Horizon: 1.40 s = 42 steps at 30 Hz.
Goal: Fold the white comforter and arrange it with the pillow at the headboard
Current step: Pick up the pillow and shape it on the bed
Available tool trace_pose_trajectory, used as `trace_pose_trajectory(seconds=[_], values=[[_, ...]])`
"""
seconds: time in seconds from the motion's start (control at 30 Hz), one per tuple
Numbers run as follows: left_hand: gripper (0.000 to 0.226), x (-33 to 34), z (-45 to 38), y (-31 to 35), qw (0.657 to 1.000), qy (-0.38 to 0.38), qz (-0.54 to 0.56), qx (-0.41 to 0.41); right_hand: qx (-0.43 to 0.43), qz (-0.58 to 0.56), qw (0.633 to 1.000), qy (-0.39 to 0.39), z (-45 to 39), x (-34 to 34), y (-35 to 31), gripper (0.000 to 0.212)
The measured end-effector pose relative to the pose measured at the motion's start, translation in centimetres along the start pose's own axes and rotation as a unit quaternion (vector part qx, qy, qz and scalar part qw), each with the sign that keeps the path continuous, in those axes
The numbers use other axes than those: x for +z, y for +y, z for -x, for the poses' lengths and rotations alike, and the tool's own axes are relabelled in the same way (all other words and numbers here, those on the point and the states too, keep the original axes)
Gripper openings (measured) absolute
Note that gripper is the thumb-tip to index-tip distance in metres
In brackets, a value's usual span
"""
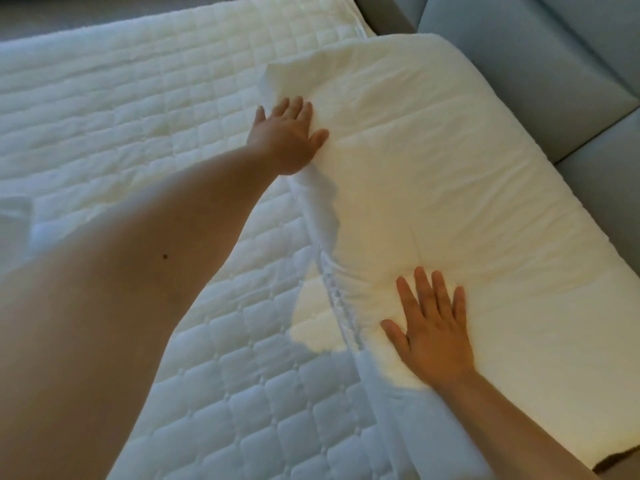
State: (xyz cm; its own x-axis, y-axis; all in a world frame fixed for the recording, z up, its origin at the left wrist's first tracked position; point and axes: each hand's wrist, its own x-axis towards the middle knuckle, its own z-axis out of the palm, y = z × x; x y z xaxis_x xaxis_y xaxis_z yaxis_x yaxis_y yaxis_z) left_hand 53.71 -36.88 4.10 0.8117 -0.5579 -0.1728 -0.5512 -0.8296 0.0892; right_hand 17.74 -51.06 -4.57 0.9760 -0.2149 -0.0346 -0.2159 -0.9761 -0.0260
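My left hand (289, 142) and right hand (433, 330) press flat on the white pillow (433, 188) lying against the grey headboard (540, 60) at two o'clock, beside the quilted mattress (138, 109).

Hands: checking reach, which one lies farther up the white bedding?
The left hand, flat near the bedding's far corner; the right hand presses nearer the camera.

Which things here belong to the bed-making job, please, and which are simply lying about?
Job: white pillow, pressed by left hand and right hand; grey headboard.
Lying about: quilted mattress pad; white cloth at the left edge.
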Motion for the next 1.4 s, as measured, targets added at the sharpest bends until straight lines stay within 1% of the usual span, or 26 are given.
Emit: trace_pose_trajectory(seconds=[0.07, 0.13, 0.23, 0.33, 0.47, 0.5, 0.57, 0.6, 0.67, 0.73, 0.77, 0.83, 0.87, 0.9, 0.93, 0.97, 1.03, 1.07, 1.13, 1.2, 1.23, 1.27, 1.3, 1.33, 1.37, 1.4], values=[[0.072, -0.2, 3.1, -3.2, 0.999, -0.034, -0.004, -0.026, -0.002, -0.024, 0.999, 0.025, -0.2, -2.4, -1.0, 0.071], [0.07, 0.0, 6.8, -6.5, 0.995, -0.07, -0.004, -0.071, -0.022, -0.054, 0.997, 0.052, -0.5, -4.8, -3.0, 0.067], [0.067, 1.1, 13.6, -11.9, 0.986, -0.101, 0.017, -0.129, -0.072, -0.085, 0.993, 0.049, -1.4, -7.0, -8.4, 0.067], [0.062, 2.4, 21.6, -17.6, 0.978, -0.098, 0.043, -0.181, -0.09, -0.113, 0.989, -0.011, -1.8, -7.1, -15.5, 0.073], [0.05, 4.6, 33.2, -25.8, 0.957, -0.058, 0.07, -0.275, -0.115, -0.128, 0.979, -0.108, -1.2, -5.3, -24.9, 0.086], [0.047, 5.2, 36.2, -27.8, 0.949, -0.044, 0.077, -0.304, -0.126, -0.126, 0.975, -0.131, -0.8, -4.9, -27.4, 0.084], [0.044, 6.1, 41.9, -31.4, 0.934, -0.017, 0.08, -0.347, -0.151, -0.123, 0.964, -0.179, -0.1, -4.1, -32.6, 0.069], [0.046, 6.5, 44.6, -33.1, 0.928, -0.005, 0.077, -0.366, -0.164, -0.128, 0.958, -0.196, 0.4, -3.8, -35.2, 0.064], [0.052, 7.6, 49.7, -36.2, 0.91, 0.011, 0.084, -0.406, -0.177, -0.147, 0.945, -0.233, 1.4, -3.2, -40.3, 0.062], [0.056, 8.8, 54.4, -39.1, 0.882, 0.018, 0.117, -0.456, -0.169, -0.177, 0.925, -0.292, 2.5, -3.1, -45.3, 0.061], [0.057, 9.4, 56.5, -40.3, 0.857, 0.018, 0.153, -0.491, -0.154, -0.198, 0.912, -0.324, 2.9, -3.0, -47.7, 0.06], [0.061, 11.0, 60.9, -42.7, 0.78, 0.013, 0.253, -0.572, -0.101, -0.261, 0.886, -0.37, 3.8, -2.5, -52.0, 0.058], [0.067, 11.9, 63.1, -43.6, 0.737, -0.005, 0.301, -0.606, -0.056, -0.301, 0.872, -0.382, 4.2, -2.2, -53.8, 0.062], [0.073, 12.9, 65.2, -44.4, 0.704, -0.025, 0.339, -0.623, -0.003, -0.341, 0.856, -0.389, 4.4, -1.8, -55.4, 0.067], [0.078, 13.8, 67.0, -44.7, 0.677, -0.037, 0.378, -0.63, 0.047, -0.371, 0.842, -0.389, 4.5, -1.4, -56.6, 0.072], [0.081, 14.7, 68.3, -44.8, 0.661, -0.04, 0.411, -0.626, 0.086, -0.389, 0.834, -0.382, 4.7, -0.9, -57.5, 0.075], [0.083, 15.9, 69.8, -44.3, 0.63, -0.043, 0.47, -0.617, 0.141, -0.397, 0.834, -0.356, 4.8, 0.1, -58.2, 0.077], [0.082, 16.1, 70.0, -43.8, 0.613, -0.041, 0.497, -0.613, 0.154, -0.395, 0.837, -0.346, 4.8, 0.4, -58.4, 0.075], [0.081, 16.0, 69.7, -42.5, 0.591, -0.026, 0.533, -0.605, 0.157, -0.384, 0.85, -0.325, 4.5, 0.6, -58.5, 0.069], [0.083, 15.6, 68.8, -41.2, 0.596, -0.034, 0.541, -0.592, 0.16, -0.387, 0.858, -0.297, 4.1, 1.3, -58.1, 0.06], [0.084, 15.3, 68.0, -40.2, 0.606, -0.042, 0.537, -0.585, 0.154, -0.376, 0.866, -0.293, 3.5, 1.2, -57.0, 0.055], [0.082, 15.0, 67.5, -39.1, 0.613, -0.038, 0.543, -0.572, 0.126, -0.361, 0.879, -0.284, 2.9, 0.9, -55.9, 0.049], [0.079, 14.9, 67.5, -38.3, 0.603, -0.018, 0.559, -0.569, 0.096, -0.356, 0.889, -0.272, 2.6, 0.7, -55.6, 0.045], [0.076, 14.6, 68.7, -38.1, 0.597, -0.021, 0.56, -0.574, 0.084, -0.355, 0.892, -0.268, 2.9, -0.3, -56.2, 0.045], [0.074, 14.7, 68.9, -37.5, 0.603, -0.039, 0.562, -0.565, 0.073, -0.354, 0.897, -0.256, 2.5, -1.2, -55.9, 0.046], [0.074, 15.6, 68.5, -36.8, 0.599, -0.067, 0.576, -0.552, 0.074, -0.348, 0.904, -0.238, 1.8, -1.9, -54.5, 0.048]])
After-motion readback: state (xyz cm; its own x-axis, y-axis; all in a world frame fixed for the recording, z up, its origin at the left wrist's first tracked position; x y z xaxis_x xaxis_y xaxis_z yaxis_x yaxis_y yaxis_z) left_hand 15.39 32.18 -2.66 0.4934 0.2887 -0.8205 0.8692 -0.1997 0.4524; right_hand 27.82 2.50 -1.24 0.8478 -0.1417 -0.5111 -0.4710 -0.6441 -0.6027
